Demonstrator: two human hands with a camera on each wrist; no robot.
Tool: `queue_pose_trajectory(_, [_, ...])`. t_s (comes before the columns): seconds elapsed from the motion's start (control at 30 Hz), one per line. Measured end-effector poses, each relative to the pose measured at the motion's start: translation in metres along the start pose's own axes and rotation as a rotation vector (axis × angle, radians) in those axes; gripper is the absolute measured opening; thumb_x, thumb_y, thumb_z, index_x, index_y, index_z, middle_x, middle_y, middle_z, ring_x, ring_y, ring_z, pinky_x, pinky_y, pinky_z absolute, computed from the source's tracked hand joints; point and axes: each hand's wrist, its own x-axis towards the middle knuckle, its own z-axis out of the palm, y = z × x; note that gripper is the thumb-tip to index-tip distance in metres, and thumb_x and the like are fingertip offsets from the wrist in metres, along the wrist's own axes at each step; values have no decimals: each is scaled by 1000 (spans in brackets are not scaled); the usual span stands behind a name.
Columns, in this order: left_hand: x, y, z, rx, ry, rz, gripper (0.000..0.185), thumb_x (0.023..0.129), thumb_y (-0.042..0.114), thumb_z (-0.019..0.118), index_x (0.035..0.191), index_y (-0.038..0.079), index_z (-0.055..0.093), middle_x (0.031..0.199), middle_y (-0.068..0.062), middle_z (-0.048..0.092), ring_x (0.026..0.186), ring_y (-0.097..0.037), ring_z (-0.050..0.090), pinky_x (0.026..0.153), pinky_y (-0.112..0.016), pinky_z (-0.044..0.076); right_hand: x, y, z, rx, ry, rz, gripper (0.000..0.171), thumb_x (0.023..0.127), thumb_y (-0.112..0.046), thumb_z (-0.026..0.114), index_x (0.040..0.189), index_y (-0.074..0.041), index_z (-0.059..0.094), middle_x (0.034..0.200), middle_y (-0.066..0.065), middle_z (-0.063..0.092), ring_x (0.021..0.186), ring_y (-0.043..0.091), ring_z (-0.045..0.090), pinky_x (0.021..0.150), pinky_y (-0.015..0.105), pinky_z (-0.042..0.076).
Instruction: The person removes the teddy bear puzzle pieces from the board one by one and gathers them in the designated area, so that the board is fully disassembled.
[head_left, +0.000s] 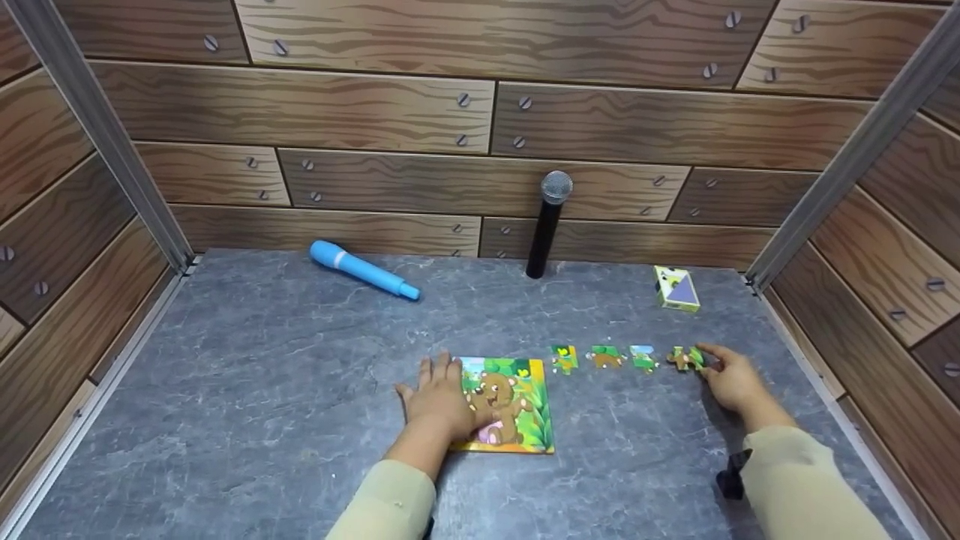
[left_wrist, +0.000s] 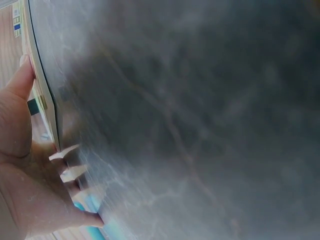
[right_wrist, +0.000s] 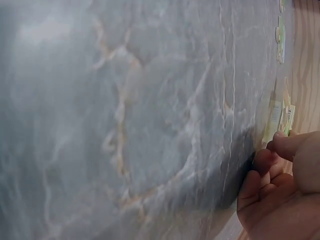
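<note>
Between the hands [head_left: 437, 405] [head_left: 733, 381], three puzzle pieces [head_left: 605, 357], lying apart

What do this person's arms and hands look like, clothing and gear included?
The left hand and right hand wear no gloves. The left sleeve and right sleeve are plain pale beige. A small black attachment shows beside the right cuff.

A brown plank-patterned back wall [head_left: 390, 112] with slotted screw heads [head_left: 280, 47] rises behind the rear edge of the grey, pale-veined counter [head_left: 247, 405]; matching left wall [head_left: 45, 225] and right wall [head_left: 900, 255] flank it. Grey metal posts [head_left: 105, 127] meet its back corners.
</note>
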Motion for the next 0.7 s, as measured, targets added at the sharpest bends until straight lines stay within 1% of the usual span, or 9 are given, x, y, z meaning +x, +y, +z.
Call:
queue_pose_trajectory(0.13, [-2, 1, -2, -9, 4, 3, 118, 80, 80, 73, 166, 10, 33, 175, -12, 23, 161, -41, 11, 118, -81, 12, 2, -2, 0, -9, -17, 42, 50, 103, 4, 52, 152, 11, 43, 87, 21, 58, 62, 16, 50, 56, 30, 43])
queue_pose_trajectory(0.2, [-3, 1, -3, -10, 6, 6, 118, 81, 80, 73, 166, 10, 34, 175, -12, 23, 161, -42, 11, 118, -80, 12, 3, -3, 0, -14, -17, 56, 50, 103, 4, 51, 153, 10, 42, 101, 31, 60, 68, 20, 52, 60, 31, 44])
queue_pose_trajectory(0.27, [-5, 2, -4, -10, 5, 8, 117, 81, 80, 73, 166, 10, 34, 175, -12, 23, 161, -42, 11, 118, -80, 12, 4, -4, 0, -23, -21, 73, 50, 104, 3, 50, 153, 9, 42, 117, 39, 58, 76, 24, 55, 63, 31, 44])
queue_pose_trajectory(0.3, [-5, 2, -4, -8, 4, 8, 117, 81, 80, 72, 166, 10, 34, 175, -12, 23, 161, -42, 11, 118, -80, 12, 4, -5, 0, -23, -27, 84, 51, 105, 3, 50, 154, 9, 41, 120, 40, 57, 80, 26, 57, 64, 31, 44])
queue_pose_trajectory(0.4, [-4, 2, -3, -2, 5, 10, 118, 80, 82, 71, 166, 10, 34, 175, -12, 23, 161, -41, 11, 118, -80, 13, 5, -7, 0, -24, -47, 109, 51, 106, 1, 49, 156, 7, 39, 139, 44, 49, 91, 33, 59, 66, 33, 46])
queue_pose_trajectory(0.5, [-3, 1, -2, 3, 2, 8, 119, 80, 83, 70, 166, 10, 33, 175, -11, 23, 161, -41, 11, 118, -80, 13, 6, -9, 0, -32, -65, 123, 51, 107, 0, 48, 157, 7, 38, 150, 45, 39, 106, 42, 58, 76, 42, 50])
queue_pose_trajectory(0.57, [-3, 1, -2, 3, 3, 7, 119, 80, 84, 70, 166, 10, 34, 175, -11, 23, 161, -41, 11, 118, -81, 13, 7, -10, 0, -40, -69, 125, 51, 107, 0, 47, 157, 6, 38, 154, 45, 33, 116, 47, 54, 84, 47, 49])
queue_pose_trajectory(0.63, [-2, 0, -1, 1, 4, 6, 119, 80, 83, 70, 166, 10, 33, 175, -11, 23, 161, -41, 10, 118, -81, 12, 7, -11, 0, -49, -68, 121, 51, 106, 1, 47, 157, 7, 39, 155, 45, 32, 118, 49, 52, 85, 47, 48])
queue_pose_trajectory(0.7, [-1, 0, 0, 4, 6, 3, 120, 80, 84, 70, 167, 10, 33, 175, -11, 22, 161, -41, 10, 118, -80, 12, 8, -11, 0, -43, -69, 122, 52, 106, 0, 47, 157, 7, 38, 155, 46, 32, 111, 48, 55, 79, 43, 49])
